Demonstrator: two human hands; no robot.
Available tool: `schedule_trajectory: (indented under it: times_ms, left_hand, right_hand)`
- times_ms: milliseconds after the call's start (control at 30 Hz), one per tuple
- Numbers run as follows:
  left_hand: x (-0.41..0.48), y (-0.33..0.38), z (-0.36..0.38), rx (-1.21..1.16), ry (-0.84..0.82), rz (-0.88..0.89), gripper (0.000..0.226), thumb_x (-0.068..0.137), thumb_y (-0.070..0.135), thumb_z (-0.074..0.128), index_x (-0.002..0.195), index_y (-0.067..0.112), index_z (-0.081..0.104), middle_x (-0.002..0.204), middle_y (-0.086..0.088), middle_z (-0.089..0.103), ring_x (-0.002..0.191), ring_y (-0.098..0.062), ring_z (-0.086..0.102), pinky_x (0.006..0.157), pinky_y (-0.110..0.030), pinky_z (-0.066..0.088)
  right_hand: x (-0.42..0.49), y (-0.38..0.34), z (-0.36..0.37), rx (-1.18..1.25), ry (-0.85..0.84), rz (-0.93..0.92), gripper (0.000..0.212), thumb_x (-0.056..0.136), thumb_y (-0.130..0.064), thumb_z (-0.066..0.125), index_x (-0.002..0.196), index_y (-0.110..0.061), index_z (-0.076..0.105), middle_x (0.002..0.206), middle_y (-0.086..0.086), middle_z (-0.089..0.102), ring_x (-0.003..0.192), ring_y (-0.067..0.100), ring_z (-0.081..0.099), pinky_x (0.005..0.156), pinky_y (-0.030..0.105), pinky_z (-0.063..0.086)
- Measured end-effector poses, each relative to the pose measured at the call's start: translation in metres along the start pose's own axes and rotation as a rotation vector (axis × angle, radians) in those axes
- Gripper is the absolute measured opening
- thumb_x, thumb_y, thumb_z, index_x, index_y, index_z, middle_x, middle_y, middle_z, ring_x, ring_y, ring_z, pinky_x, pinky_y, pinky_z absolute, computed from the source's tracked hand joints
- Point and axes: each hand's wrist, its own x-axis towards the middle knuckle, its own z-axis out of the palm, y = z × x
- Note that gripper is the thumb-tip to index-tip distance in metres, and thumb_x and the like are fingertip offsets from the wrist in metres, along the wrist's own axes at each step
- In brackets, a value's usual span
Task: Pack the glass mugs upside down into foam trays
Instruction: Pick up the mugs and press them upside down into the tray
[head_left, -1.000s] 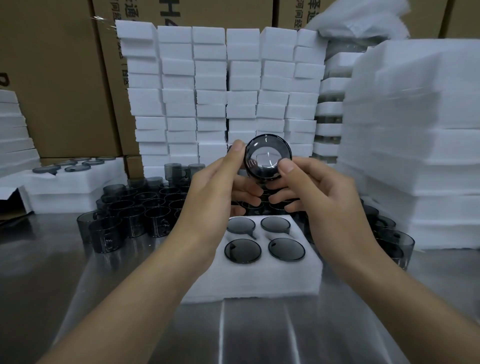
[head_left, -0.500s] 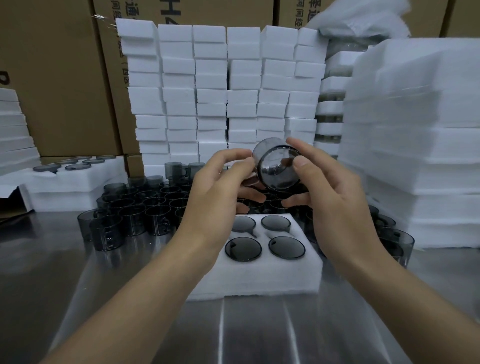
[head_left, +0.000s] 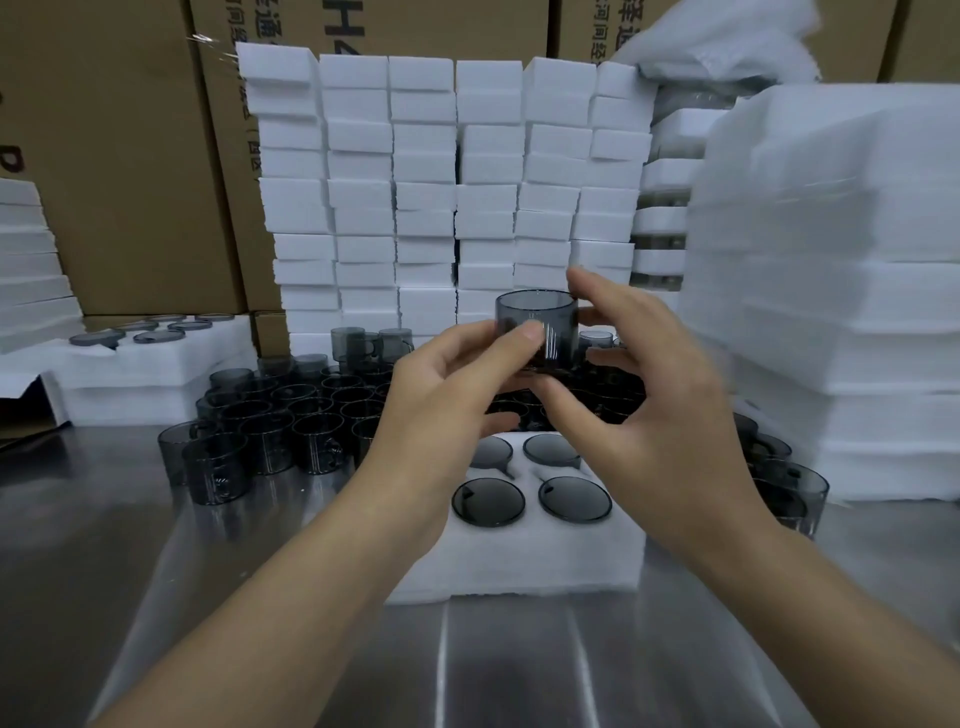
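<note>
A smoky grey glass mug (head_left: 537, 325) is held upright in the air above the back of the white foam tray (head_left: 519, 561). My left hand (head_left: 441, 395) grips its near side with thumb and fingers. My right hand (head_left: 660, 410) cups it from the right and below, index finger raised behind the rim. In the tray, several mugs sit upside down with their round bases (head_left: 488, 501) showing. A crowd of loose grey mugs (head_left: 270, 421) stands on the steel table left of and behind the tray.
Stacks of white foam blocks (head_left: 426, 197) form a wall at the back. Tall foam tray stacks (head_left: 841, 291) rise at the right, with more mugs (head_left: 789, 493) at their foot. A filled tray (head_left: 150, 353) lies at the left. Cardboard boxes stand behind.
The mug faced me with its mouth or base a second ago. It has been turned in both hands and now stands upright, a little to the right.
</note>
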Motion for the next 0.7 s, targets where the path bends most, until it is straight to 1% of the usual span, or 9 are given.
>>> schedule_trajectory:
  times_ms: [67, 133, 233, 367, 433, 467, 533, 600, 700]
  left_hand:
    - [0.001, 0.000, 0.000, -0.080, -0.049, -0.065, 0.025, 0.101, 0.040, 0.066, 0.108, 0.022, 0.082, 0.109, 0.005, 0.082, 0.101, -0.011, 0.078, 0.086, -0.035, 0.056]
    - [0.001, -0.001, 0.000, -0.188, -0.088, -0.141, 0.032, 0.103, 0.040, 0.058, 0.103, 0.018, 0.081, 0.105, -0.002, 0.080, 0.097, -0.016, 0.075, 0.079, -0.032, 0.057]
    - [-0.001, -0.003, 0.001, -0.278, -0.139, -0.198, 0.037, 0.099, 0.039, 0.051, 0.097, 0.016, 0.081, 0.102, -0.011, 0.075, 0.098, -0.024, 0.071, 0.075, -0.032, 0.058]
    - [-0.002, -0.003, 0.003, -0.243, -0.089, -0.178, 0.041, 0.102, 0.048, 0.057, 0.116, 0.016, 0.079, 0.101, 0.000, 0.071, 0.084, -0.015, 0.066, 0.070, -0.031, 0.057]
    - [-0.002, -0.002, 0.004, -0.245, -0.088, -0.189, 0.041, 0.101, 0.053, 0.062, 0.117, 0.021, 0.079, 0.101, 0.001, 0.071, 0.085, -0.015, 0.066, 0.071, -0.030, 0.058]
    - [-0.002, -0.001, 0.005, -0.261, -0.092, -0.199, 0.044, 0.102, 0.054, 0.060, 0.121, 0.019, 0.079, 0.103, -0.001, 0.072, 0.089, -0.016, 0.067, 0.072, -0.030, 0.058]
    - [-0.003, 0.000, 0.007, -0.326, -0.102, -0.231, 0.051, 0.107, 0.052, 0.051, 0.132, 0.013, 0.075, 0.112, -0.009, 0.077, 0.095, -0.019, 0.072, 0.077, -0.032, 0.061]
    - [-0.004, 0.000, 0.009, -0.419, -0.112, -0.266, 0.053, 0.110, 0.049, 0.045, 0.135, 0.011, 0.073, 0.119, -0.014, 0.077, 0.097, -0.023, 0.076, 0.077, -0.034, 0.064]
    - [-0.005, -0.003, 0.011, -0.406, -0.097, -0.247, 0.055, 0.107, 0.055, 0.050, 0.130, 0.012, 0.075, 0.110, -0.011, 0.077, 0.097, -0.023, 0.074, 0.081, -0.036, 0.064]
  right_hand:
    - [0.001, 0.000, 0.000, 0.035, -0.014, 0.074, 0.069, 0.092, -0.019, 0.083, 0.154, -0.023, 0.054, 0.141, -0.011, 0.064, 0.134, 0.010, 0.060, 0.110, 0.037, 0.053]
    - [0.001, -0.001, -0.001, 0.074, -0.048, 0.120, 0.068, 0.092, -0.022, 0.084, 0.153, -0.027, 0.055, 0.139, -0.012, 0.067, 0.132, 0.010, 0.063, 0.110, 0.037, 0.053]
    - [0.001, -0.003, -0.003, 0.041, -0.084, 0.074, 0.069, 0.090, -0.022, 0.085, 0.152, -0.030, 0.055, 0.139, -0.016, 0.065, 0.129, 0.010, 0.063, 0.110, 0.039, 0.052]
    - [0.001, -0.004, -0.004, -0.069, -0.094, -0.012, 0.069, 0.089, -0.023, 0.082, 0.153, -0.028, 0.055, 0.138, -0.017, 0.061, 0.134, 0.007, 0.056, 0.114, 0.031, 0.046]
    - [-0.001, -0.005, -0.002, -0.077, -0.090, -0.006, 0.070, 0.088, -0.026, 0.080, 0.153, -0.030, 0.054, 0.138, -0.017, 0.061, 0.135, 0.006, 0.055, 0.114, 0.027, 0.043]
    - [-0.001, -0.005, -0.001, -0.059, -0.081, 0.023, 0.072, 0.087, -0.028, 0.081, 0.153, -0.032, 0.053, 0.138, -0.018, 0.061, 0.135, 0.006, 0.055, 0.114, 0.026, 0.044]
    - [-0.001, -0.006, 0.000, 0.014, -0.061, 0.103, 0.075, 0.085, -0.031, 0.085, 0.152, -0.036, 0.053, 0.137, -0.020, 0.063, 0.132, 0.006, 0.059, 0.113, 0.030, 0.048]
    - [-0.001, -0.006, 0.000, 0.054, -0.048, 0.127, 0.073, 0.083, -0.032, 0.088, 0.148, -0.034, 0.057, 0.135, -0.018, 0.066, 0.130, 0.009, 0.062, 0.112, 0.037, 0.050]
    - [0.000, -0.004, -0.001, -0.008, -0.041, 0.059, 0.068, 0.086, -0.026, 0.088, 0.147, -0.030, 0.060, 0.136, -0.018, 0.065, 0.132, 0.008, 0.060, 0.112, 0.034, 0.048]
